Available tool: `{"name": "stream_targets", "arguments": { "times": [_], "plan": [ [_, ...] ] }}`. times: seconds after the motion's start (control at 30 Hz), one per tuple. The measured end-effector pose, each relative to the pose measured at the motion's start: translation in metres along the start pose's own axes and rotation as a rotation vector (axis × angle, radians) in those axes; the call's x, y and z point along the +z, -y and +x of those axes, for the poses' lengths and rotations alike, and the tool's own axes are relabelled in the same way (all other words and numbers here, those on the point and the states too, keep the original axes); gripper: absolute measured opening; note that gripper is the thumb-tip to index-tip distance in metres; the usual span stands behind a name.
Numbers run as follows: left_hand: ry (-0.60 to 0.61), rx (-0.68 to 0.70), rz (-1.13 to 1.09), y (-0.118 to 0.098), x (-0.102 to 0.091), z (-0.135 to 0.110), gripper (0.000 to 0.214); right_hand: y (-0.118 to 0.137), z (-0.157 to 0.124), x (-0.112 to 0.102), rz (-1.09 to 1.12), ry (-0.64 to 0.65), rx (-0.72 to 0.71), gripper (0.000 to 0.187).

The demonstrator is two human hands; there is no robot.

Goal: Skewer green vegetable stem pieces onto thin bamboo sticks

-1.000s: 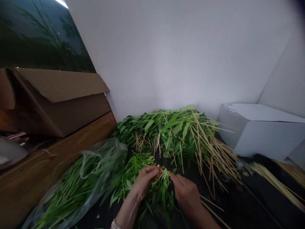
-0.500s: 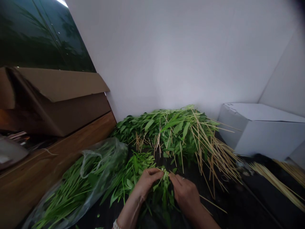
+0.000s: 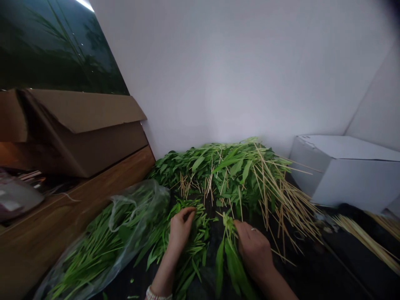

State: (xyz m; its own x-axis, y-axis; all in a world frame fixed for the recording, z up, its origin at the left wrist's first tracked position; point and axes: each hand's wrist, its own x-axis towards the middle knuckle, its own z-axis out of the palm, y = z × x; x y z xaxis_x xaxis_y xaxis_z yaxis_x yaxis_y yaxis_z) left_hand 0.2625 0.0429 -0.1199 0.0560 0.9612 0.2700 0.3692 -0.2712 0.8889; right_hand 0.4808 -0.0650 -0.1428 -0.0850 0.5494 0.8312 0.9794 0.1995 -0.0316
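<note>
My right hand (image 3: pixel 254 250) pinches a small bunch of green leafy stems (image 3: pixel 229 250) threaded on a thin bamboo skewer, its long leaves hanging toward me. My left hand (image 3: pixel 180 228) rests on a loose heap of green leaves (image 3: pixel 190 246) beside it, fingers curled into the stems. Just beyond both hands lies a big pile of skewered greens (image 3: pixel 231 171) with several bamboo sticks poking out to the right.
A clear plastic bag of greens (image 3: pixel 109 237) lies at the left, against a wooden ledge (image 3: pixel 78 204) that carries an open cardboard box (image 3: pixel 81 129). A white box (image 3: pixel 343 166) stands at the right, with loose bamboo skewers (image 3: pixel 365 239) in front of it. A white wall is behind.
My hands have parted. The left has moved left onto the loose leaves; the right has kept the skewered bunch, whose leaves now hang toward me.
</note>
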Motion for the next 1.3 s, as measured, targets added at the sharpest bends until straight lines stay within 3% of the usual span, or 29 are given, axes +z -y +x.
{"name": "stream_targets", "arguments": {
  "times": [0.23,0.37,0.53,0.67,0.8,0.93,1.07,1.3],
  "plan": [
    [0.122,0.186,0.499,-0.008,0.02,-0.004,0.02,0.007,0.001,0.0,0.07,0.001,0.017,0.031],
    [0.161,0.165,0.714,-0.012,0.027,-0.006,0.018,0.008,0.002,-0.001,0.085,-0.014,0.012,0.032],
    [0.143,0.058,0.789,-0.014,0.03,-0.01,0.016,0.009,0.003,-0.002,0.079,-0.002,0.01,0.03],
    [0.049,0.108,0.597,-0.015,0.028,-0.006,0.01,0.008,0.002,-0.001,0.082,0.005,0.018,0.029],
    [-0.105,0.152,0.058,-0.019,0.023,0.0,0.009,0.008,0.0,0.001,0.091,0.009,0.018,0.028],
    [0.04,-0.08,-0.427,-0.021,0.021,-0.004,0.035,0.007,-0.002,0.003,0.084,0.011,0.004,0.03],
    [0.128,-0.239,-0.536,-0.02,0.024,-0.013,0.044,0.008,-0.003,0.003,0.05,0.039,-0.022,0.031],
    [0.147,-0.231,-0.483,-0.02,0.029,-0.017,0.042,0.007,-0.007,0.007,0.028,0.052,-0.04,0.031]
  ]
}}
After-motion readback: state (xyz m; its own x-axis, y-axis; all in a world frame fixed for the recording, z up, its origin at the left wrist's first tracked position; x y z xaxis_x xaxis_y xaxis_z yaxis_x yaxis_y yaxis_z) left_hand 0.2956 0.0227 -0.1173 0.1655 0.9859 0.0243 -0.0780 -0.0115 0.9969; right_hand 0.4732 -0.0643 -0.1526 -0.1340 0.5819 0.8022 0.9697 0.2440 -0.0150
